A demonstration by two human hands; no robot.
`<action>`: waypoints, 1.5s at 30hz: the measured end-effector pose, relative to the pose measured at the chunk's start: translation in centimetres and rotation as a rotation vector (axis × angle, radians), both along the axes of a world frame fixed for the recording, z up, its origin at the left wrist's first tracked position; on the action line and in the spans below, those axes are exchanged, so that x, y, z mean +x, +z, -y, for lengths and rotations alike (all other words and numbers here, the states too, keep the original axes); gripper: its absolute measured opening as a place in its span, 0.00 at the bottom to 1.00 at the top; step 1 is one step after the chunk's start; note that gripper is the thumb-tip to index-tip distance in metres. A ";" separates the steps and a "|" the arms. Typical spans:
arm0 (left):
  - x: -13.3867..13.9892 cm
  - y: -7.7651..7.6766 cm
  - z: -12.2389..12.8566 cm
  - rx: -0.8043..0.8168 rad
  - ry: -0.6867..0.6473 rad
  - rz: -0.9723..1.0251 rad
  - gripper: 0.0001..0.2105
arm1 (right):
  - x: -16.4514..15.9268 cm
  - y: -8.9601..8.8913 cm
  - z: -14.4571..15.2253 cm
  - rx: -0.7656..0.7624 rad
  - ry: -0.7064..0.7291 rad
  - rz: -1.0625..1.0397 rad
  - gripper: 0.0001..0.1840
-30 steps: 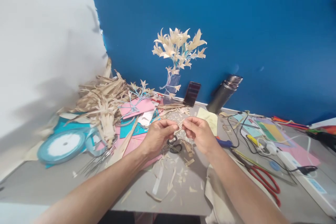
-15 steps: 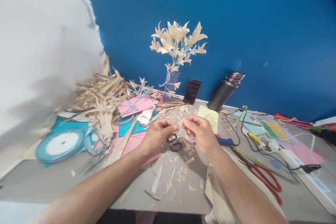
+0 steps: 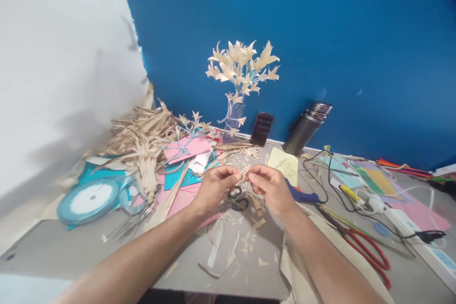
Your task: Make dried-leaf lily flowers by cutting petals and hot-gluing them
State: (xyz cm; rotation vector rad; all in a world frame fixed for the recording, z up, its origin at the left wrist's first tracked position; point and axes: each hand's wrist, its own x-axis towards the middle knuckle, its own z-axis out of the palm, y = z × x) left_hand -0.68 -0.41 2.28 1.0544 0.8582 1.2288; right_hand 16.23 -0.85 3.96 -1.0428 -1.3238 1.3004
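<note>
Over the middle of the table, my left hand (image 3: 217, 186) and my right hand (image 3: 270, 184) meet with pinched fingertips. Between them is a small pale piece of corn husk (image 3: 244, 171), partly hidden by the fingers. Dark-handled scissors (image 3: 239, 199) lie just beneath, among husk scraps (image 3: 249, 242). Behind the hands, a clear vase (image 3: 234, 116) holds a bunch of pale husk flowers (image 3: 242, 64) on light blue stems. More small flowers (image 3: 192, 126) with blue stems rest on pink sheets at the left.
Dried corn husks (image 3: 142, 133) pile up at the left, near a blue ribbon roll (image 3: 89, 198) and thin wires (image 3: 131, 223). A phone (image 3: 262, 128) and a flask (image 3: 307, 128) lean on the blue wall. Red-handled scissors (image 3: 368, 249), cables and a power strip (image 3: 420, 242) lie right.
The view has tilted up slightly, so the things on the table sit a little lower. Both hands stay together at the husk piece, with only small finger movement.
</note>
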 end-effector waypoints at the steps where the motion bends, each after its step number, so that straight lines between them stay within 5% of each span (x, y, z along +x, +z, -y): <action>1: 0.0 0.0 0.0 0.002 0.002 -0.008 0.10 | -0.1 0.0 0.1 0.007 0.005 0.013 0.11; 25: 0.1 0.9 0.6 0.033 0.033 -0.165 0.05 | 0.1 -0.5 0.2 0.067 -0.023 0.180 0.13; 45: 0.6 0.1 0.6 0.062 0.011 -0.086 0.09 | 0.3 -0.5 0.3 0.096 -0.039 0.135 0.09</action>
